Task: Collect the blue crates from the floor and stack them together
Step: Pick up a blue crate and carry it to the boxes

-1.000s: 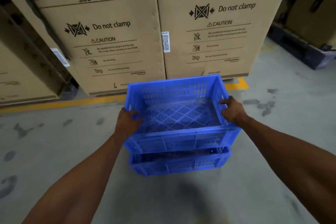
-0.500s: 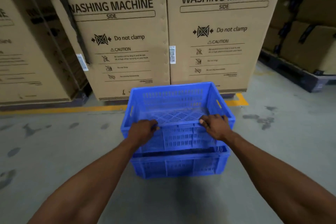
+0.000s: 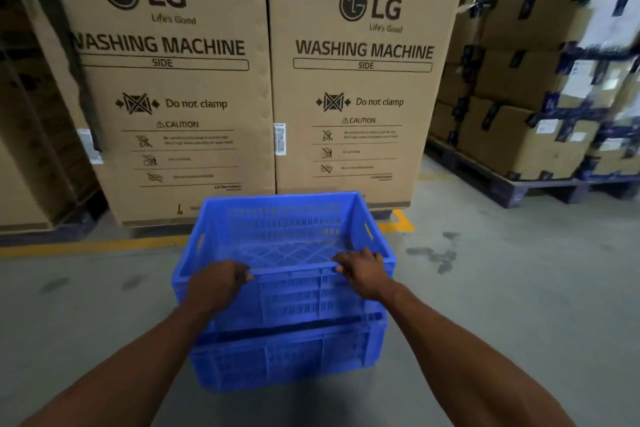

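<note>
Our left hand (image 3: 216, 284) curled over the near rim of the upper blue crate (image 3: 287, 236), fingers hooked inside the edge — our right hand (image 3: 362, 272) gripped the same rim further along. That crate sat nested in the lower blue crate (image 3: 287, 357) on the grey concrete floor (image 3: 502, 288), in front of two LG washing machine cartons (image 3: 346, 80) — taped boxes on a dark pallet (image 3: 512, 187) stood to the right.

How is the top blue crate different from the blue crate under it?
The top crate is gripped on its near rim by the left hand and right hand; no hand touches the bottom crate. The top crate's inside shows, while the bottom crate's is covered. Both are blue, slotted plastic.
</note>
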Motion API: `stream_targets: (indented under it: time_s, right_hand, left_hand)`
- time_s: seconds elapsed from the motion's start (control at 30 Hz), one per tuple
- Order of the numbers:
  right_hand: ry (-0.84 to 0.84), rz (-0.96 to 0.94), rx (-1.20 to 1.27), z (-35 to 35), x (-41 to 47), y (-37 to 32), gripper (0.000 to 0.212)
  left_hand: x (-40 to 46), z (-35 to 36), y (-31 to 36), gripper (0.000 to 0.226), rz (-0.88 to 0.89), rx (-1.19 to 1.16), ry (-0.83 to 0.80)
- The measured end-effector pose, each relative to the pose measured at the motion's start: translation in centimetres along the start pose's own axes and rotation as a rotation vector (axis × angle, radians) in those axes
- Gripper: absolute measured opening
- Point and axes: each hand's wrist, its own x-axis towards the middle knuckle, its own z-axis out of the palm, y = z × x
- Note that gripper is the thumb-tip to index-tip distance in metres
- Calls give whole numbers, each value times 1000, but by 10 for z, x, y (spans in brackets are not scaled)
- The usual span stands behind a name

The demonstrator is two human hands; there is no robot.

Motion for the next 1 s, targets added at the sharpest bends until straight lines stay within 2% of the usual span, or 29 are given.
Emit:
stream_targets:
  time_s: [0.13, 0.27, 0.33, 0.37, 0.4, 0.43, 0.47, 0.5, 0.57, 0.63, 0.7, 0.8, 0.83, 0.93, 1.0]
  right_hand:
    - [-70, 30, 68, -14, 22, 17, 37]
    - [-124, -11, 20, -16, 20, 9, 36]
    - [-144, 50, 215, -16, 12, 3, 57]
    - [-58, 76, 301, -20, 11, 6, 73]
    - [55, 118, 326, -23, 17, 14, 82]
    - [111, 154, 248, -25, 25, 27, 80]
    - [94, 205, 130, -27, 32, 40, 70]
    - [36, 253, 76, -22, 38, 51, 65]
    - [-82, 268, 103, -14, 47, 65, 77]
    - [-115, 243, 91, -10, 62, 72, 95]
    - [-134, 246, 49, -15, 74, 72, 91]
    - [-135, 300, -11, -18, 73, 66, 73]
    - [-146, 298, -28, -18, 68, 61, 73]
    - [-154, 198, -54, -16, 38, 40, 97]
    - [-109, 168, -42, -8, 23, 37, 93]
  left_hand:
    - [-10, 18, 20, 26, -22, 19, 158]
    - [4, 15, 13, 16, -52, 21, 65]
    - [15, 11, 8, 10, -19, -43, 61]
    - [20, 8, 10, 15, -12, -90, 67]
    - [27, 2, 9, 30, -14, -125, 118]
    - [34, -3, 4, 44, -30, -138, 193]
    - [39, -8, -5, 52, -74, -90, 259]
    - [45, -12, -15, 55, -144, 14, 258]
    - [46, -6, -32, 54, -283, 181, 61]
    - [41, 6, -31, 64, -331, 177, -40]
    - [36, 15, -12, 76, -227, 144, -68]
    - [32, 19, 21, 97, -27, 138, -71]
    - [31, 17, 24, 101, 4, 149, -48]
    - [39, 12, 15, 104, 22, 106, -69]
    - [39, 9, 13, 100, 33, 114, -69]
